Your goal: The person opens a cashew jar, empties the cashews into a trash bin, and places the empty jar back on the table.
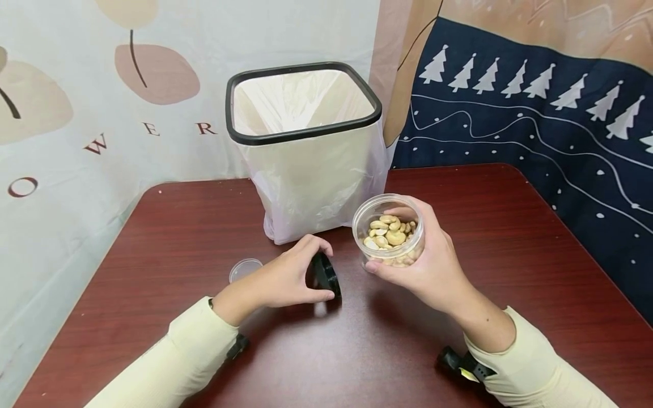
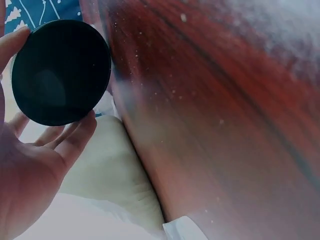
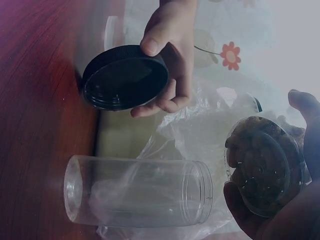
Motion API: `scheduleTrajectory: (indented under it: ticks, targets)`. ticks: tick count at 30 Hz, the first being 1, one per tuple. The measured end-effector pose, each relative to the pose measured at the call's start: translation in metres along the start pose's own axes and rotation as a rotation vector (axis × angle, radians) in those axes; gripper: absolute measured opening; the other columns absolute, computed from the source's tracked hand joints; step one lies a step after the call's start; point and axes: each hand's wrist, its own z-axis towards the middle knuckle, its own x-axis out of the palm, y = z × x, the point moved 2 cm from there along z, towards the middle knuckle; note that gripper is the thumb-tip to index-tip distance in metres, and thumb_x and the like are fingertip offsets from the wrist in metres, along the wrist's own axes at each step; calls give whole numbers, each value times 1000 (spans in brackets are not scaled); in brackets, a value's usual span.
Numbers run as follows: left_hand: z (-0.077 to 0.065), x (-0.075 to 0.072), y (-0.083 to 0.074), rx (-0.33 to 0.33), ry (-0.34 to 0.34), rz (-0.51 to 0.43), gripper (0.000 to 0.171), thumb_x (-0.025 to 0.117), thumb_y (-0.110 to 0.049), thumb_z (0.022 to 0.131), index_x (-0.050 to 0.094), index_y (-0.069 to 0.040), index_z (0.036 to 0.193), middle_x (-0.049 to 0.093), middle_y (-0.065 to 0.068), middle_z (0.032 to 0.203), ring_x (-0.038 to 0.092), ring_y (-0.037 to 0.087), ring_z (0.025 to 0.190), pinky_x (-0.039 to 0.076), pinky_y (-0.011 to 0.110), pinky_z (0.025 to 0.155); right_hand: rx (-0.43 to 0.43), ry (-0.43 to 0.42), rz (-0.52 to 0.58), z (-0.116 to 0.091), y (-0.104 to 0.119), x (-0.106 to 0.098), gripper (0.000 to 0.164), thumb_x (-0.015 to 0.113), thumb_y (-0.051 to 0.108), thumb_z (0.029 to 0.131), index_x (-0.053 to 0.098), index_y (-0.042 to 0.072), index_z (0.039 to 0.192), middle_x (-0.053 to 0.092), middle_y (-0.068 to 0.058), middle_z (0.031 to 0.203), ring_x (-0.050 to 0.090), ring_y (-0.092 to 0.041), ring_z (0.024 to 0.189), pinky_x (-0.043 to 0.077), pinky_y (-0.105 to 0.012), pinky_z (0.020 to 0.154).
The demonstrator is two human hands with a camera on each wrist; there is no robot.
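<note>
While apart in hands (image 1: 289, 277) (image 1: 433, 263) — black lid (image 1: 326, 276) left, cashew jar (image 1: 408, 252) (clear) right.

Indoor corner, home or makeshift studio, cannot tell which: reddish-brown wood-grain table (image 1: 347, 362) backed by leaf-print cloth (image 1: 158, 76) and navy tree-print cloth (image 1: 551, 127); lined waste bin (image 1: 316, 175) standing on tabletop.

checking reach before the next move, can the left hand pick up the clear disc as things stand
Probably not without letting go first: the left hand holds the black lid, though the clear disc lies close by, partly hidden by that hand.
</note>
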Motion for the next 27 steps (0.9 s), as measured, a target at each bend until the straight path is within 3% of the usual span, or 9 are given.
scheduleTrajectory:
  ticks: [6, 13, 27]
  targets:
    - [-2, -1, 1, 0, 32, 22, 73, 84, -40, 76, 48, -24, 137, 49, -6, 133, 55, 12, 121, 47, 37, 104, 0, -1, -5, 0, 0, -1, 99, 95, 18, 61, 42, 30, 144, 61, 6, 122, 58, -7, 113, 46, -15, 91]
    - [0, 1, 5, -18, 92, 42, 83, 84, -39, 76, 42, -26, 147, 49, -1, 139, 56, 14, 124, 48, 39, 104, 4, -9, -1, -1, 1, -3, 100, 95, 16, 61, 42, 29, 144, 61, 6, 123, 58, -7, 113, 46, -15, 92]
    - [1, 8, 5, -51, 170, 128, 92, 85, -35, 73, 39, -24, 152, 51, 1, 137, 51, 16, 127, 46, 41, 106, -13, -11, 12, 0, 4, -3, 100, 96, 16, 60, 42, 28, 144, 60, 6, 126, 56, -8, 116, 46, -16, 93]
